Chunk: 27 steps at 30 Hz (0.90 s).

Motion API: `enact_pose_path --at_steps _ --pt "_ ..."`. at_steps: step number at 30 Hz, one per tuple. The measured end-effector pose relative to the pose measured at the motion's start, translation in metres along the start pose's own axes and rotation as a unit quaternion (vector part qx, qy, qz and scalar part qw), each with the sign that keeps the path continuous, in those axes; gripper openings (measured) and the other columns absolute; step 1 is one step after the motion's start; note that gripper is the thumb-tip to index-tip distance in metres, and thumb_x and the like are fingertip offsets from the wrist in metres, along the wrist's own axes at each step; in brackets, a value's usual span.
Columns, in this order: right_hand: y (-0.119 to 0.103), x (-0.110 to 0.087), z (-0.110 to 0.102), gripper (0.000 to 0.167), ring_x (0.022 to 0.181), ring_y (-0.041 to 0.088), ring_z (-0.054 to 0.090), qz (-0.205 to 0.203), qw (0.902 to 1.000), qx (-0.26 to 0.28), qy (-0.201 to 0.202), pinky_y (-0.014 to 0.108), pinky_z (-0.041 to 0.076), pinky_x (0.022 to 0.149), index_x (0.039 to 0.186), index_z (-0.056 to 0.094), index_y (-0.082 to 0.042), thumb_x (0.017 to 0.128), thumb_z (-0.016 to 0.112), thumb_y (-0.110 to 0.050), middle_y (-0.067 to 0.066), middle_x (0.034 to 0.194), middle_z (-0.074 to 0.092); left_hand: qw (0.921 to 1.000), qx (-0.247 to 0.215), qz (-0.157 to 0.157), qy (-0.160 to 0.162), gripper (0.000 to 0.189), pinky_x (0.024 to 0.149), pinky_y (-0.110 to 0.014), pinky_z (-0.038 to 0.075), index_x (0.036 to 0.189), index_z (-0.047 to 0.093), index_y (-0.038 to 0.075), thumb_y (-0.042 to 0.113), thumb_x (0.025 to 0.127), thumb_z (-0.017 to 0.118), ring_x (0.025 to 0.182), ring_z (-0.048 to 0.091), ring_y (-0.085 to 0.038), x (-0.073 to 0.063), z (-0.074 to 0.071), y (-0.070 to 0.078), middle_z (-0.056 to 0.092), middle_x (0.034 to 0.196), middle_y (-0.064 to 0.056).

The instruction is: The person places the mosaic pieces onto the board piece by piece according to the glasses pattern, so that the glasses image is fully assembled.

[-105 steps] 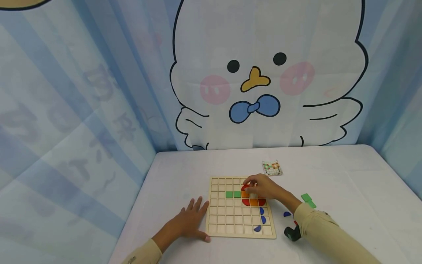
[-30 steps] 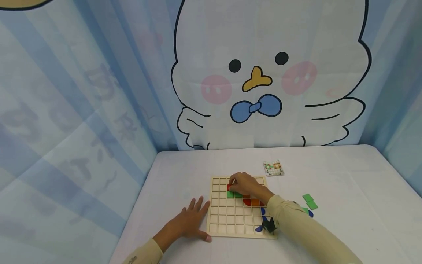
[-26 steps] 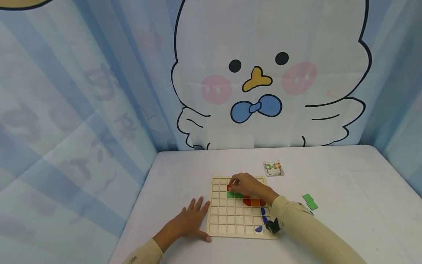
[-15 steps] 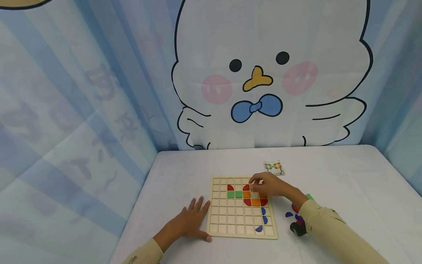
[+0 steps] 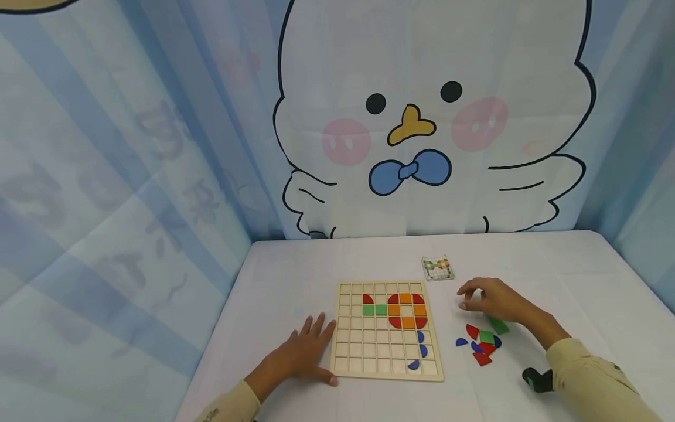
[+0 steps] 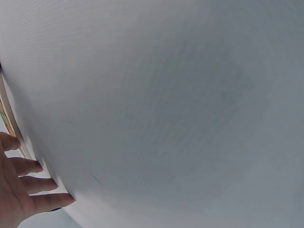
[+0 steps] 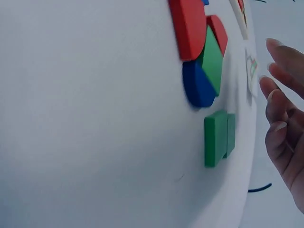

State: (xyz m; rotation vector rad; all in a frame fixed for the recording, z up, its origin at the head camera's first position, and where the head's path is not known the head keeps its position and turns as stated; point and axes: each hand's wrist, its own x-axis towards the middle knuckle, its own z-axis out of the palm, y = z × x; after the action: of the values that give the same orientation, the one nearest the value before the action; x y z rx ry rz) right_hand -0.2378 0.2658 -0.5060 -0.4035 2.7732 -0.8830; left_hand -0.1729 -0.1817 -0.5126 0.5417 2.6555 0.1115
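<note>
A wooden grid board (image 5: 387, 346) lies on the table, part filled with flat tiles. Red quarter-circles and orange squares (image 5: 408, 323) form a ring on it, with two green squares (image 5: 375, 310) to the left. One red quarter-circle (image 5: 367, 299) sits above the left green square. My left hand (image 5: 297, 354) rests spread on the table, fingertips at the board's left edge. Right of the board, my right hand (image 5: 490, 299) hovers over the table with loosely bent fingers and nothing between them. Below it lie loose tiles, including a green square (image 5: 487, 337) and red pieces (image 5: 482, 358).
Several blue half-circles (image 5: 420, 337) sit in the board's right columns. A small pattern card (image 5: 437, 268) lies behind the board. Loose blue half-circles (image 5: 462, 341) lie between board and pile. A patterned curtain (image 5: 337, 88) stands behind the table.
A red quarter-circle now sits above the green squares, where the right hand was a second ago. That hand then passed over the ring and moved right, off the board. The left hand stayed put.
</note>
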Motion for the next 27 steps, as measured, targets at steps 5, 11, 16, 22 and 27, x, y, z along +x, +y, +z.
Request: enact_pose_path --at_steps 5,11,16,22,27 --pt "0.023 -0.018 -0.004 0.039 0.094 0.020 0.058 0.016 0.9996 -0.020 0.011 0.043 0.057 0.083 0.111 0.073 -0.009 0.082 0.083 -0.034 -0.001 0.098 0.068 1.0000 -0.003 -0.001 -0.001 0.123 0.112 -0.067 0.033 0.161 0.022 0.017 0.076 0.066 0.075 0.152 0.017 -0.046 0.000 0.000 0.000 0.015 0.168 -0.017" --pt "0.043 -0.033 -0.005 0.040 0.095 0.023 0.059 0.031 0.9983 -0.034 0.035 0.048 0.055 0.083 0.109 0.073 -0.008 0.081 0.083 -0.035 0.001 0.097 0.067 1.0000 0.001 -0.004 -0.003 0.123 0.112 -0.066 0.034 0.161 0.022 0.018 0.077 0.066 0.074 0.153 0.017 -0.045 0.001 0.000 -0.001 0.015 0.168 -0.016" --pt "0.049 -0.038 -0.006 0.043 0.096 0.024 0.059 0.048 0.9974 -0.031 0.043 0.049 0.055 0.083 0.109 0.073 -0.007 0.081 0.083 -0.038 0.002 0.096 0.066 1.0000 0.000 -0.004 -0.001 0.123 0.112 -0.066 0.034 0.161 0.023 0.017 0.077 0.067 0.074 0.152 0.018 -0.045 0.000 -0.001 0.000 0.016 0.168 -0.016" --pt "0.050 -0.039 -0.004 0.038 0.095 0.023 0.058 0.042 0.9972 -0.029 0.055 0.038 0.053 0.079 0.109 0.074 -0.006 0.082 0.083 -0.032 0.001 0.095 0.066 1.0000 -0.007 -0.003 -0.001 0.123 0.112 -0.067 0.034 0.161 0.024 0.016 0.075 0.067 0.075 0.152 0.018 -0.046 -0.001 -0.003 0.002 0.016 0.168 -0.017" --pt "0.050 -0.038 -0.002 0.034 0.094 0.022 0.059 0.026 0.9978 -0.024 0.055 0.030 0.050 0.076 0.108 0.072 -0.006 0.084 0.081 -0.028 0.001 0.096 0.067 1.0000 -0.006 -0.005 -0.004 0.123 0.112 -0.067 0.034 0.161 0.024 0.016 0.075 0.066 0.076 0.152 0.018 -0.046 0.000 -0.002 0.001 0.016 0.168 -0.018"
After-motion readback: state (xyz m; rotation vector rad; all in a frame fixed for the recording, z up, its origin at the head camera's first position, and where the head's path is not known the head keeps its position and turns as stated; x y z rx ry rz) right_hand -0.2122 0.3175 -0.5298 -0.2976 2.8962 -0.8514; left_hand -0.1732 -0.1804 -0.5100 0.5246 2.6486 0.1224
